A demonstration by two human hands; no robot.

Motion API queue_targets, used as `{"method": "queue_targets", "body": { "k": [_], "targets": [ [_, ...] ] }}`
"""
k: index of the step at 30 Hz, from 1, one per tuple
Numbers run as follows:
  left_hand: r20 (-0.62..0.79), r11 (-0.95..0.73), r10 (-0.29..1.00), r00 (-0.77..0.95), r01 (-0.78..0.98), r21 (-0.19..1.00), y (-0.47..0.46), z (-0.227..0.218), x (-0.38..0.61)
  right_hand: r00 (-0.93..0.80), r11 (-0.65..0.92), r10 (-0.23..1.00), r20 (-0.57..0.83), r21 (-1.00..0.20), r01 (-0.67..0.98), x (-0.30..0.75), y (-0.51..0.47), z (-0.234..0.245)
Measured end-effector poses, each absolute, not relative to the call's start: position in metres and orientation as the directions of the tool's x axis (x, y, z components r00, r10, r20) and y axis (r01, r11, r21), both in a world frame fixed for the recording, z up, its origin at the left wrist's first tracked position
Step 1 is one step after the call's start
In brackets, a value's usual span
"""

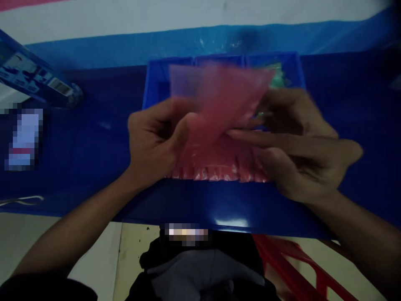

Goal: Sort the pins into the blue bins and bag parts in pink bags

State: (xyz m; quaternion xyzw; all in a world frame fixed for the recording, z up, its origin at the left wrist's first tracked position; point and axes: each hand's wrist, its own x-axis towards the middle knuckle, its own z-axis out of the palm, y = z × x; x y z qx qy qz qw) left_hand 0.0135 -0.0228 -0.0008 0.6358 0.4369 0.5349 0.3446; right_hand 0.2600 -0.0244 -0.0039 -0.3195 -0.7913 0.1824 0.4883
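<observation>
Item, your left hand point(156, 146): thumb and bent fingers pinching the left side of a translucent pink plastic bag point(219, 104). Item, your right hand point(307, 159): fingers reaching to the bag's right side, thumb lower and apart from the forefinger; motion blur there, so whether they grip the film or merely touch it you cannot tell. The bag itself: raised in front of you between both hands, its upper edge overlapping your view of a blue divided bin point(300, 71). Below the bag, on the blue table point(94, 146): a row of pink packets point(216, 172), side by side, edges toward you. In the bin's right-hand compartment: green packets point(277, 73), partly hidden by your right hand. At your far left: a blue printed carton point(34, 71) with a barcode, tilted in view. Under the table's near edge, to your right: a red plastic chair point(278, 259).
</observation>
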Motion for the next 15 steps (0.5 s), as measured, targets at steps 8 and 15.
{"method": "queue_targets", "body": {
  "k": [8, 15],
  "targets": [
    [0.699, -0.693, 0.709, 0.091, 0.273, 0.667, 0.009, -0.011, -0.016, -0.360, 0.836, 0.546, 0.756, -0.468, 0.286, 0.254, -0.015, -0.008],
    [0.573, -0.466, 0.818, 0.045, 0.637, 0.614, 0.046, -0.040, -0.059, -0.127, 0.788, 0.571, 0.811, -0.498, 0.362, 0.259, -0.005, -0.015]
  ]
}}
